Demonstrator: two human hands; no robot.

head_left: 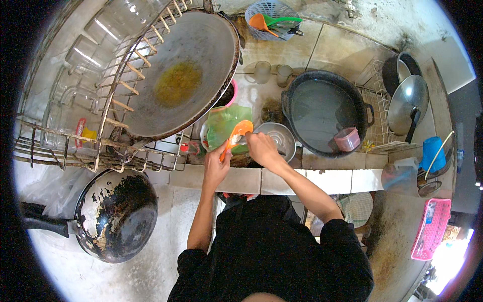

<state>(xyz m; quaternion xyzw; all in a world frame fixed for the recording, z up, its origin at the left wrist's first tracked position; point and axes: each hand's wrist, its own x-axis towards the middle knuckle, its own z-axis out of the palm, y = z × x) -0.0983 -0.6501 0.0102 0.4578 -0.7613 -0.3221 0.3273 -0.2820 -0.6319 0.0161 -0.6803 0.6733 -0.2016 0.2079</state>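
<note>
My left hand (216,165) is closed round the handle of an orange plastic spoon (243,127), its head pointing up and away. My right hand (262,149) is curled against the spoon's handle, fingers closed; whatever they hold is hidden. Some whitish stuff shows on the handle between the hands. Behind the spoon lies a translucent green plastic piece (221,123), which looks like a container or sheet. Just beyond my right hand sits a shallow metal bowl (284,135), partly covered by that hand.
At right stands a dark two-handled pan (305,78) of water with a pink container (347,139). A large wok (151,45) leans on the wire rack (121,108) at left, near glass jars. Two glasses (284,74) and a utensil basket (256,31) stand at the back.
</note>
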